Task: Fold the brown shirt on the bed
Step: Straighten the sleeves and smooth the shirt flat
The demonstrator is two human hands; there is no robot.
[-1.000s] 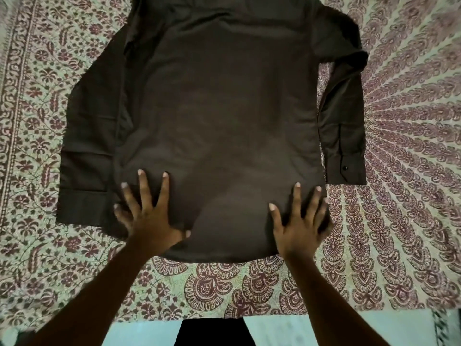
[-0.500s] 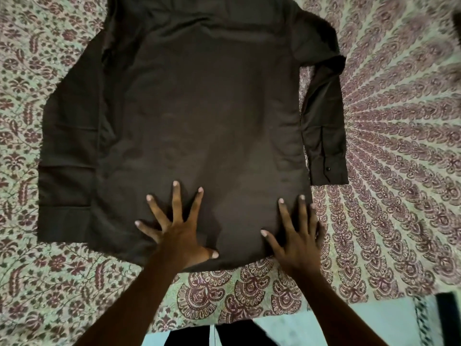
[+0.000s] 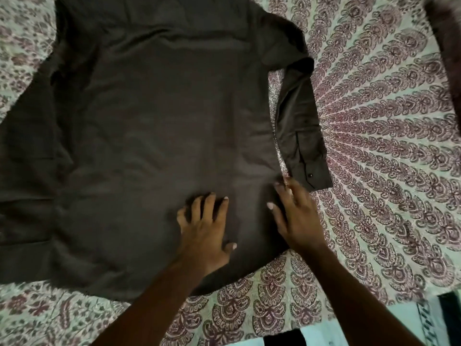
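The brown shirt [image 3: 159,136] lies spread flat, back side up, on the patterned bed sheet [image 3: 389,156]. Its right sleeve [image 3: 303,128] is bent down alongside the body, cuff button showing. The left sleeve [image 3: 22,151] lies spread at the left edge of the view. My left hand [image 3: 205,227] rests palm down on the lower middle of the shirt, fingers slightly curled. My right hand [image 3: 295,212] lies on the shirt's lower right edge, just below the right cuff, fingers apart and blurred.
The sheet's front edge runs along the bottom right, with pale floor [image 3: 321,335] below it. A dark blurred object [image 3: 446,56] sits at the upper right corner.
My left hand slid rightwards across the hem toward the middle. My right hand shifted to the shirt's right edge near the cuff. The view moved right, so the shirt sits further left.
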